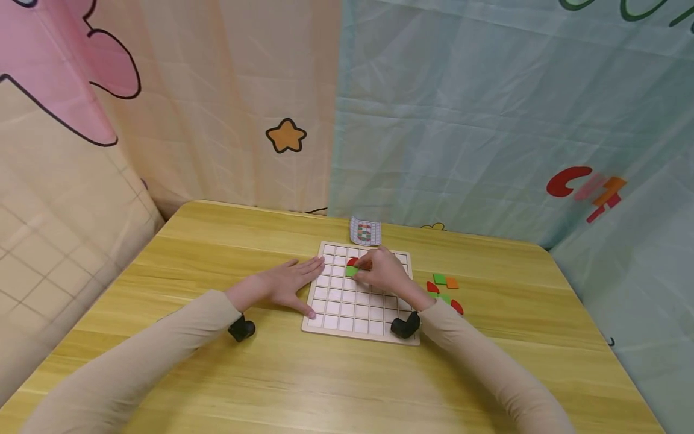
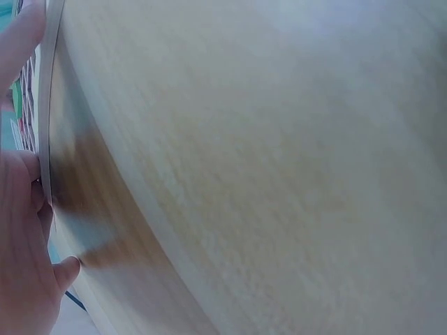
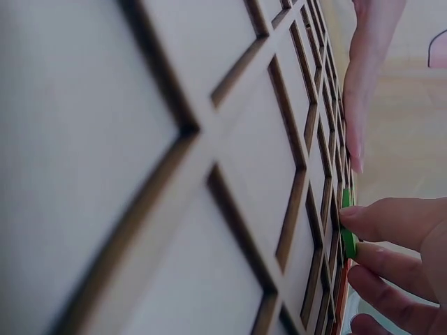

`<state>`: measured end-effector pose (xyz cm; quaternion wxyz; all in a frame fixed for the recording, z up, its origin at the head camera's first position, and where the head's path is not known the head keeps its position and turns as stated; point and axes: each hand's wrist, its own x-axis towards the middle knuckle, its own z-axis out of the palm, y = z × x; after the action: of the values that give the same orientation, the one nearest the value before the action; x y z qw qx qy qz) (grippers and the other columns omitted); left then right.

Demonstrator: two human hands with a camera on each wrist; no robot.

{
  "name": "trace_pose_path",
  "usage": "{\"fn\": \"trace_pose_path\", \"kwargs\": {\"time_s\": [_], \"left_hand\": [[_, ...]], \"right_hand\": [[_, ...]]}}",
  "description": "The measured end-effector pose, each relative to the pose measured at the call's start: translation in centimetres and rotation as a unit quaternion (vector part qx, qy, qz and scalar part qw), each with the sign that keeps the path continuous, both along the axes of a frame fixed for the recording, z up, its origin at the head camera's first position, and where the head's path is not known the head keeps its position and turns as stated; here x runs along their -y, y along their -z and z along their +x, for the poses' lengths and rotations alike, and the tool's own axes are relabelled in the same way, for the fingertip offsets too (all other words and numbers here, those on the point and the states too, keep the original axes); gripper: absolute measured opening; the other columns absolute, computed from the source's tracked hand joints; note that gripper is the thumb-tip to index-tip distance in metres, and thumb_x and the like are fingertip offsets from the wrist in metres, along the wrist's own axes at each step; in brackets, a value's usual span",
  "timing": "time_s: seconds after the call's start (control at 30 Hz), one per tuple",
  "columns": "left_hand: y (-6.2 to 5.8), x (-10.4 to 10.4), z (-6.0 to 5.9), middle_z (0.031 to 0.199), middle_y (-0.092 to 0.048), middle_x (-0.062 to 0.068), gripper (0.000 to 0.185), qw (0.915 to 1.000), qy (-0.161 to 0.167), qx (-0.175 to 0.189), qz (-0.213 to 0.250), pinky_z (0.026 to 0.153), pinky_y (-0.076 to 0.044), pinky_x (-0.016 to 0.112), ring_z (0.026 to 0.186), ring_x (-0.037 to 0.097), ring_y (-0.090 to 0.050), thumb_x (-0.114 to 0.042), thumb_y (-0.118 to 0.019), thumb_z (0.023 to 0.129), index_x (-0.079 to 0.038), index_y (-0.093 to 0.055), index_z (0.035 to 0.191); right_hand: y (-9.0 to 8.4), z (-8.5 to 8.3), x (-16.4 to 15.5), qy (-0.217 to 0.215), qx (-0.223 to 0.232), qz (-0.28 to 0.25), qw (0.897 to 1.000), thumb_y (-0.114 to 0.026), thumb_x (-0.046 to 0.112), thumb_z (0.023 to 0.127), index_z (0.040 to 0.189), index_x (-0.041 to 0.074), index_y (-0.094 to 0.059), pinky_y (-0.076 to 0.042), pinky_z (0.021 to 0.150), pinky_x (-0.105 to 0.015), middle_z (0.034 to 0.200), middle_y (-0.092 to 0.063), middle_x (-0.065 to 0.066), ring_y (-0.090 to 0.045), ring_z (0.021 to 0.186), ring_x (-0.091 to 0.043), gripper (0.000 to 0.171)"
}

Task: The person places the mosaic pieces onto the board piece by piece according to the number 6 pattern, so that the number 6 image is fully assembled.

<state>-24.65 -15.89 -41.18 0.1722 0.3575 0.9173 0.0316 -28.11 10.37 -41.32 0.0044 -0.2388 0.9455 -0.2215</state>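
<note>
A wooden grid board (image 1: 347, 313) of square cells lies on the yellow table. My right hand (image 1: 379, 271) pinches a green tile (image 1: 351, 271) and holds it on a cell in the board's upper rows, beside a red tile (image 1: 352, 261). The right wrist view shows the fingertips (image 3: 367, 220) on the green tile (image 3: 347, 230) over the grid (image 3: 230, 174). My left hand (image 1: 287, 284) lies flat with straight fingers on the table, touching the board's left edge. In the left wrist view the hand (image 2: 24, 237) shows at the left beside the board edge.
Loose green (image 1: 439, 278), orange (image 1: 452, 283) and red (image 1: 457, 307) tiles lie on the table right of the board. A pattern card (image 1: 365, 231) leans behind the board. Printed curtains close off the back and sides.
</note>
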Motion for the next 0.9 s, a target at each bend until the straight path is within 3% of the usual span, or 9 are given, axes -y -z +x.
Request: {"fn": "trace_pose_path", "kwargs": {"time_s": [0.27, 0.43, 0.5, 0.6, 0.7, 0.83, 0.9], "left_hand": [[-0.2, -0.1, 0.1, 0.163, 0.002, 0.007, 0.113, 1.0000, -0.001, 0.001, -0.005, 0.121, -0.009, 0.052, 0.151, 0.022, -0.002, -0.075, -0.053, 0.079, -0.008, -0.005, 0.155], [-0.5, -0.2, 0.3, 0.163, 0.001, 0.010, 0.112, 1.0000, -0.002, 0.007, 0.003, 0.120, -0.010, 0.053, 0.151, 0.025, -0.003, -0.073, -0.055, 0.080, -0.005, -0.006, 0.155], [-0.6, -0.2, 0.4, 0.163, 0.000, 0.010, 0.112, 1.0000, -0.003, 0.008, 0.004, 0.120, -0.010, 0.053, 0.151, 0.025, -0.003, -0.073, -0.056, 0.080, -0.005, -0.007, 0.155], [-0.7, -0.3, 0.5, 0.163, 0.000, 0.010, 0.112, 1.0000, -0.004, 0.008, 0.003, 0.121, -0.010, 0.053, 0.151, 0.024, -0.003, -0.073, -0.056, 0.080, -0.006, -0.006, 0.155], [-0.6, -0.3, 0.4, 0.163, 0.001, 0.010, 0.112, 1.0000, -0.003, 0.007, 0.002, 0.120, -0.009, 0.053, 0.151, 0.025, -0.003, -0.073, -0.055, 0.080, -0.005, -0.006, 0.155], [-0.4, -0.2, 0.2, 0.163, 0.001, 0.010, 0.112, 1.0000, -0.002, 0.005, 0.000, 0.121, -0.009, 0.053, 0.151, 0.025, -0.003, -0.074, -0.054, 0.080, -0.005, -0.006, 0.155], [-0.4, -0.2, 0.2, 0.163, 0.000, 0.010, 0.112, 1.0000, -0.003, 0.005, -0.002, 0.121, -0.010, 0.053, 0.151, 0.025, -0.003, -0.074, -0.054, 0.080, -0.006, -0.006, 0.155]], "right_hand": [[-0.1, 0.0, 0.1, 0.000, 0.008, 0.008, 1.000, -0.080, 0.031, 0.078, 0.100, 0.014, -0.077, -0.047, 0.069, -0.030, 0.092, -0.074, 0.001, -0.056, 0.085, -0.015, 0.028], [-0.1, 0.0, 0.1, -0.006, 0.001, 0.009, 1.000, -0.080, 0.030, 0.078, 0.099, 0.013, -0.077, -0.046, 0.096, -0.040, 0.091, -0.075, 0.001, -0.061, 0.080, -0.013, 0.027], [-0.1, 0.0, 0.0, -0.007, 0.001, 0.009, 1.000, -0.080, 0.030, 0.078, 0.099, 0.012, -0.077, -0.044, 0.100, -0.040, 0.091, -0.075, 0.001, -0.063, 0.079, -0.013, 0.027], [-0.1, 0.0, -0.1, -0.006, 0.001, 0.010, 1.000, -0.079, 0.031, 0.078, 0.099, 0.013, -0.077, -0.045, 0.097, -0.040, 0.093, -0.075, 0.001, -0.062, 0.081, -0.013, 0.027], [0.1, 0.0, -0.3, -0.006, 0.000, 0.004, 1.000, -0.079, 0.032, 0.078, 0.099, 0.015, -0.077, -0.048, 0.083, -0.036, 0.092, -0.074, 0.003, -0.059, 0.080, -0.013, 0.026], [0.3, 0.1, -0.7, -0.012, 0.000, -0.010, 1.000, -0.079, 0.030, 0.079, 0.097, 0.017, -0.077, -0.042, 0.067, -0.030, 0.087, -0.072, 0.004, -0.052, 0.077, -0.013, 0.023], [0.3, 0.3, -0.9, -0.009, 0.002, -0.014, 1.000, -0.079, 0.030, 0.079, 0.097, 0.017, -0.077, -0.042, 0.067, -0.028, 0.087, -0.072, 0.005, -0.052, 0.078, -0.013, 0.022]]}}
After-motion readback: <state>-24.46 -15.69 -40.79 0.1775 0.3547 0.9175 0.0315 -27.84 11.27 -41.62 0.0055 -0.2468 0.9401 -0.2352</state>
